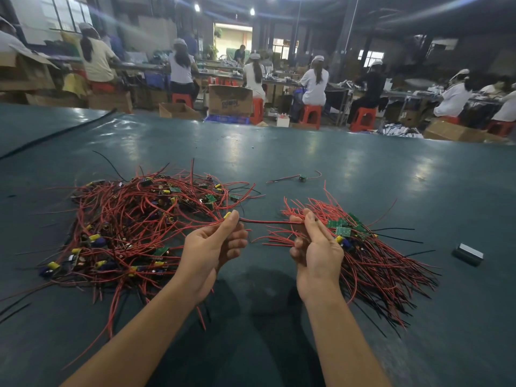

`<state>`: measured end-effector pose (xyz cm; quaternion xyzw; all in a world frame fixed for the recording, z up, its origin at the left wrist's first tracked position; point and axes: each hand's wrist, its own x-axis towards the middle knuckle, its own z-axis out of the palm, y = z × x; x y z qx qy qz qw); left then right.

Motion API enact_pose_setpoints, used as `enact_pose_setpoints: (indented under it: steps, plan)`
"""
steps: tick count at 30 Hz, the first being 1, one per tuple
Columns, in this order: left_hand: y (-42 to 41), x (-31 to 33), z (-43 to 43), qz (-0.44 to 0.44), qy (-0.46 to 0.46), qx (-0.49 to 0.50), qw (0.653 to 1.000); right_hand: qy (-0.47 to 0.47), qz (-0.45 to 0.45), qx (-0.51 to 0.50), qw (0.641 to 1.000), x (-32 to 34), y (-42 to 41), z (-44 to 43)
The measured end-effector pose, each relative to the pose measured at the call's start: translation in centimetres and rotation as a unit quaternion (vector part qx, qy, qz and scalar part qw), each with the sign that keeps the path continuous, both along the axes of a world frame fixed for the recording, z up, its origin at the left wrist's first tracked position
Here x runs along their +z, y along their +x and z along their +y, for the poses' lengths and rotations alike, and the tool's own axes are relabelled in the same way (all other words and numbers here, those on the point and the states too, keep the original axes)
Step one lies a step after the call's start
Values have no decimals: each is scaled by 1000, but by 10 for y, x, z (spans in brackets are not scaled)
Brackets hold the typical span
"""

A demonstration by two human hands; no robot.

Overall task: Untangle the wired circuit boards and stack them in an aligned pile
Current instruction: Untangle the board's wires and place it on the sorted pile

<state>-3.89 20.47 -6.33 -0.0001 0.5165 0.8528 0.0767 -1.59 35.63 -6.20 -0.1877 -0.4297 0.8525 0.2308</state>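
Observation:
A tangled heap of small green circuit boards with red and black wires (131, 227) lies on the left of the dark green table (279, 152). A sorted pile of boards (360, 241), wires fanning toward me, lies on the right. My left hand (215, 247) pinches one wired board with a yellow part (227, 215) by its fingertips. A red and black wire (268, 222) stretches taut from it to my right hand (315, 244), which grips the wire's other end just left of the sorted pile.
One stray wired board (302, 178) lies further back on the table. A small grey block (469, 254) sits at the right. A black cable (55, 135) crosses the far left. Beyond the table, several seated people work among cardboard boxes and orange stools.

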Motion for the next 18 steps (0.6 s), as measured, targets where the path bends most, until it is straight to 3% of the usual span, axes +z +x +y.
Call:
enact_pose_setpoints:
  steps: [5, 8, 11, 13, 15, 18]
  plan:
    - [-3, 2, -2, -54, 89, -16, 994, -3, 34, 49, 998, 2, 2, -3]
    - [-6, 4, -3, -57, 162, -44, 984, 4, 60, 146, 988, 3, 7, 0]
    - [-6, 9, -8, -48, 226, -93, 969, -14, 116, 313, 943, 1, 13, 6]
    - [-6, 11, -10, -43, 251, -115, 960, -39, 134, 373, 917, 1, 14, 8]
    - [-5, 12, -10, -53, 264, -128, 954, -37, 90, 357, 929, 1, 11, 4]
    - [-2, 12, -6, -81, 256, -153, 951, 84, -28, 257, 962, -4, 3, -8]
